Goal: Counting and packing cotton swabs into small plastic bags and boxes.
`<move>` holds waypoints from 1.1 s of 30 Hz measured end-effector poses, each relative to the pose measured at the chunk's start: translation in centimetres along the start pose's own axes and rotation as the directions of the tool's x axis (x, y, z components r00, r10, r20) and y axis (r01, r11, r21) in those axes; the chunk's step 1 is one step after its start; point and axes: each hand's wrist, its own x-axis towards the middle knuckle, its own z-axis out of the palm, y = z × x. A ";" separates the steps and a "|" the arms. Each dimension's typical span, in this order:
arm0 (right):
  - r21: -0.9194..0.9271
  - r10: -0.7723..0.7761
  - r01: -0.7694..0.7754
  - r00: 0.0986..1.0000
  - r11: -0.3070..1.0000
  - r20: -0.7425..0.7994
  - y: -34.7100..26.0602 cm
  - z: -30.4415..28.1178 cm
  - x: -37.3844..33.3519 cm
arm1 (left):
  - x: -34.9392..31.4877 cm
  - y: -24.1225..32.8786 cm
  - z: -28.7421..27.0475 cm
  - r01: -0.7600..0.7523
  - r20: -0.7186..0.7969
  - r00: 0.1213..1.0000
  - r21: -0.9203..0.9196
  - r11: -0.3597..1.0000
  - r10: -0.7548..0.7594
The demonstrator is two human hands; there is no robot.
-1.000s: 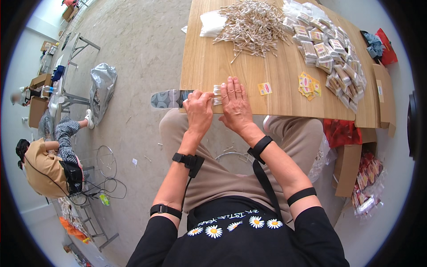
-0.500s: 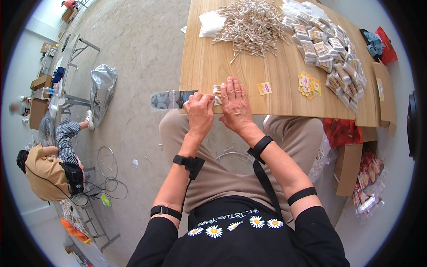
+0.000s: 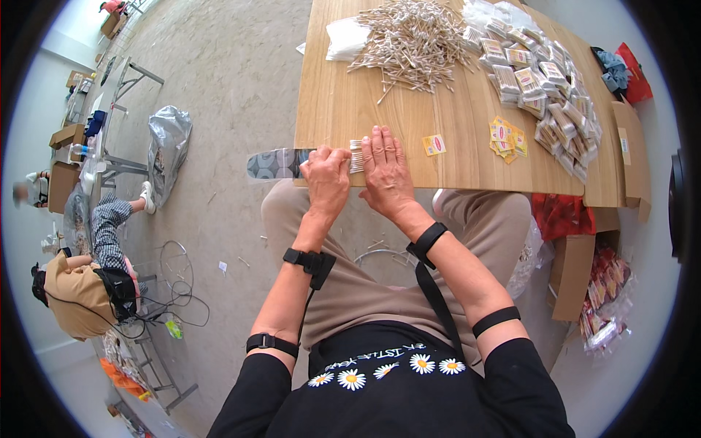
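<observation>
A small row of cotton swabs [image 3: 356, 156] lies side by side near the table's front left edge, between my hands. My right hand [image 3: 385, 166] rests flat at its right side, fingers stretched out and close together. At its left side is my left hand [image 3: 326, 179], fingers curled and closed at the swab ends; what they pinch is hidden. Beside the left hand, a grey patterned flat piece [image 3: 274, 164] sticks out past the table's left edge. To the right lies a single yellow card [image 3: 434, 145]. A large heap of loose cotton swabs [image 3: 412, 44] spreads farther back.
On the wooden table [image 3: 328, 102] are a stack of yellow cards [image 3: 505, 139], a pile of packed swab bags [image 3: 537, 80] and white bags [image 3: 347, 39]. Cardboard boxes [image 3: 572, 274] stand at right. Another person [image 3: 80, 296] sits at far left near a silver bag [image 3: 169, 150].
My left hand has shifted slightly, its fingers more tightly curled beside the swabs. My right hand stays in place. The person at far left has leaned a little.
</observation>
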 end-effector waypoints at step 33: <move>-0.010 0.002 -0.003 1.000 1.000 -0.018 -0.2 -0.1 0.0 | 1.0 0.3 0.2 0.010 -0.016 1.000 -0.010 1.000 -0.010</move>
